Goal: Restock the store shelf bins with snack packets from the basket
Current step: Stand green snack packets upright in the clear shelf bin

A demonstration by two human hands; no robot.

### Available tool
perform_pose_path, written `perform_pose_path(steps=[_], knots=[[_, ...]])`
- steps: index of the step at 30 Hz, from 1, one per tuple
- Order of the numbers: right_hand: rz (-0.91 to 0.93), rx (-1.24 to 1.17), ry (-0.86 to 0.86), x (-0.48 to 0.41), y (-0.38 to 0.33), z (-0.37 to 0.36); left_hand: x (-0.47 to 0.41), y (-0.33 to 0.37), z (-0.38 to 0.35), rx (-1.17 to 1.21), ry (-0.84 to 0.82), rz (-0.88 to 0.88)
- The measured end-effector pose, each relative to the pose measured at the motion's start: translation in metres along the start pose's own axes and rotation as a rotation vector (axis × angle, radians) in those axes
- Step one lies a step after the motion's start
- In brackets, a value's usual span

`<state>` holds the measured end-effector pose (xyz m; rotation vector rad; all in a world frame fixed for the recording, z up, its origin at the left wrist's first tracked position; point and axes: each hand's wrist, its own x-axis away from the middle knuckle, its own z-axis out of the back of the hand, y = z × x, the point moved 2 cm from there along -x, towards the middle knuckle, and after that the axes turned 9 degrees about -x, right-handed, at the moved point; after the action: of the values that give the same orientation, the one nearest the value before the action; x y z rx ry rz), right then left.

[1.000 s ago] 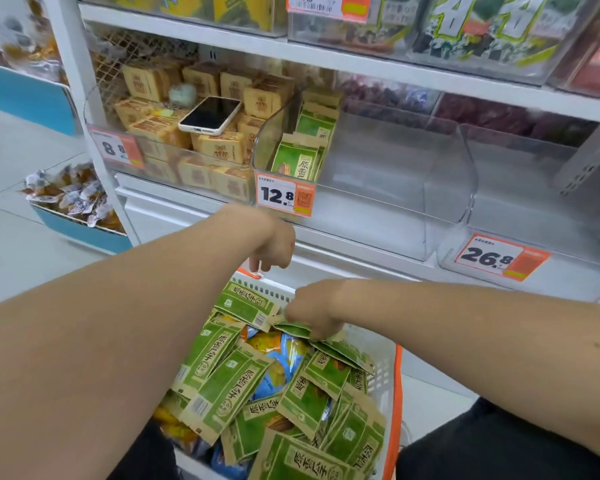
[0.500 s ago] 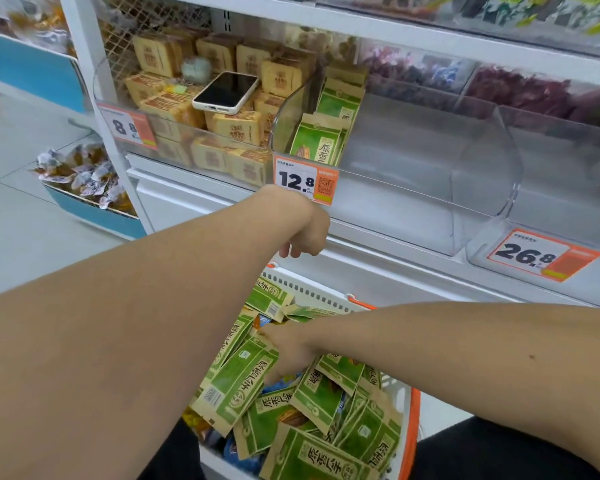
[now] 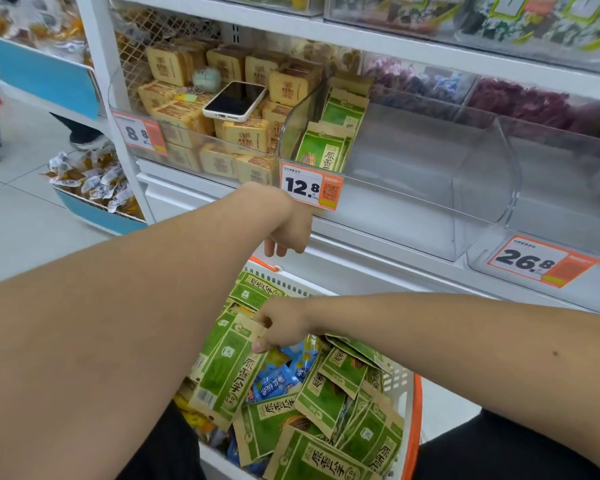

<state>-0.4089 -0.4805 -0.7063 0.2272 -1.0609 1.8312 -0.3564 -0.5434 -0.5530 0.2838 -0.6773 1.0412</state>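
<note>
- Far to the left of the 12.8 price tag (image 3: 310,187), a bin well filled with tan boxes (image 3: 246,135) is seen. A phone (image 3: 234,101) lies on top of the boxes.
- Just below the price tag, slightly to its left, the left hand (image 3: 288,233) hangs with its fingers loosely curled downward. Nothing is seen held in it.
- Directly behind the price tag stands a clear bin (image 3: 413,188). A short row of upright packets (image 3: 324,152), green and tan, is lodged at the bin's left end, just above the tag. The rest of the bin, stretching to the right of the tag, is bare.
- Well below the price tag, a white basket (image 3: 415,427) with an orange rim is seen low in front of the person. It is piled with loose packets (image 3: 326,393) of the same green kind, and a few blue packets (image 3: 278,379) are mixed in.
- Also below the price tag, inside the basket, the right hand (image 3: 281,327) pinches the top edge of one held packet (image 3: 222,375) between thumb and fingers. The packet is tilted, and its lower end rests on the pile.
- Far to the right of the price tag, a second bin (image 3: 551,188), marked 26.8, appears bare.
- The restocking is judged to be at an early stage. Only a few packets have been shelved, most remain in the basket, and much room is left in the clear bin.
</note>
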Motion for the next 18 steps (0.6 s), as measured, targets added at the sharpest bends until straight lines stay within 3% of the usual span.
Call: perform_pose_path(steps=[7,11,15,18], knots=[[0.017,0.046,0.169,0.027,-0.005,0.055,0.016,-0.016,-0.004,0.027,-0.054,0.027],[0.001,-0.054,0.315,0.05,-0.007,0.083,0.02,-0.021,-0.008,0.087,-0.112,0.068],[-0.034,-0.138,0.321,0.067,-0.004,0.095,0.019,-0.015,-0.012,0.262,-0.182,0.052],[-0.085,-0.342,0.269,0.076,-0.003,0.094,0.015,-0.01,-0.013,0.227,-0.138,0.054]])
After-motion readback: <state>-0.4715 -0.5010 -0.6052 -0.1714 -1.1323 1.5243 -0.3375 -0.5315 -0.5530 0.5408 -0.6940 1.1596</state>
